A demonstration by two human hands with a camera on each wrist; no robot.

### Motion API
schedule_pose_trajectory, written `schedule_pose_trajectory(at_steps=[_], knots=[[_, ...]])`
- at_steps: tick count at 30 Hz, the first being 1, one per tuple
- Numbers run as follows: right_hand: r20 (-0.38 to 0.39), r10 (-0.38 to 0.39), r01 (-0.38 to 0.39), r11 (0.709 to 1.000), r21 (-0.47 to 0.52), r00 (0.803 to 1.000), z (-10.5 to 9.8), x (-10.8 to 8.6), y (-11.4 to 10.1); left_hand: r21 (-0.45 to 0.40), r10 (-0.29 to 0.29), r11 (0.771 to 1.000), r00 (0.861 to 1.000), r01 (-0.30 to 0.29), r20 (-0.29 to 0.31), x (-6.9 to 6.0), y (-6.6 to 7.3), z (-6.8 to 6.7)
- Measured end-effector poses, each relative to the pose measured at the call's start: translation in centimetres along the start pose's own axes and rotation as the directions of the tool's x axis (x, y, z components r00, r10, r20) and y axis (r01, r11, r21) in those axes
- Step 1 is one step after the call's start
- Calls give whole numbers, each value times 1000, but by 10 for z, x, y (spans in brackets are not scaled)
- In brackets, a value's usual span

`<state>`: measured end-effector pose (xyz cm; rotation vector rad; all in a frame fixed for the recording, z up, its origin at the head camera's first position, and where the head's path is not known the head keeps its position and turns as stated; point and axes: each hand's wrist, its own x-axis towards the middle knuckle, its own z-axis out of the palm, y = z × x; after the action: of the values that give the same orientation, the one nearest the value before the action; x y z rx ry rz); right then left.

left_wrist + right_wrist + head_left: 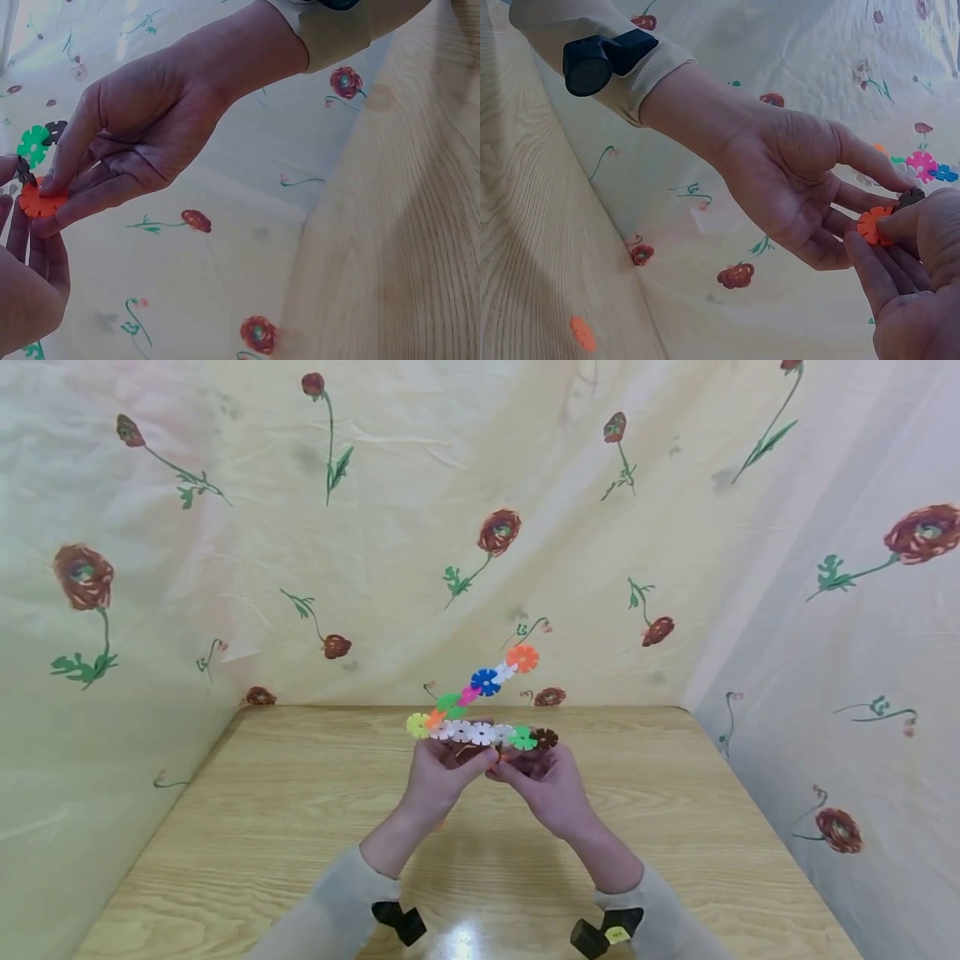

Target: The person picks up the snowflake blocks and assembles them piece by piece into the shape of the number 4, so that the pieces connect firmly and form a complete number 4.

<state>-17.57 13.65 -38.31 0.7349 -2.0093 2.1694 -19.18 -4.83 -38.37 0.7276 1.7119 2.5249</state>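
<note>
Both hands hold up a structure of interlocking plastic snowflake discs. Its slanting arm runs from a yellow disc past a blue disc to an orange end disc. A level row holds white discs, a green disc and a brown disc. My left hand pinches another orange disc between thumb and fingers. My right hand pinches a dark brown disc that meets this orange one; whether their slots are fully joined cannot be told.
A loose orange disc lies on the wooden table, mostly hidden behind the left wrist in the head view. Flower-patterned cloth rises behind the table and along both sides. Each wrist carries a small black camera.
</note>
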Motion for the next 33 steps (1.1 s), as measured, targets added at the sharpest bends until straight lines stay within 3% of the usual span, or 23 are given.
schedule_pose_trajectory(at_steps=[8, 16, 23, 33], knots=[[4, 24, -23, 999, -44, 1000, 2, 0, 2, 17, -9, 1000, 1000, 9, 15, 1, 2, 0], [26, 13, -10, 996, -90, 1000, 1, -1, 3, 147, -34, 989, 998, 26, 54, 0, 6, 0], [49, 2, 1, 997, -77, 999, 3, -1, 4, 194, -49, 980, 998, 41, 36, -1, 10, 0], [52, 60, -55, 995, -85, 997, 3, 0, 6, 245, -88, 966, 996, 83, 11, 1, 11, -7]])
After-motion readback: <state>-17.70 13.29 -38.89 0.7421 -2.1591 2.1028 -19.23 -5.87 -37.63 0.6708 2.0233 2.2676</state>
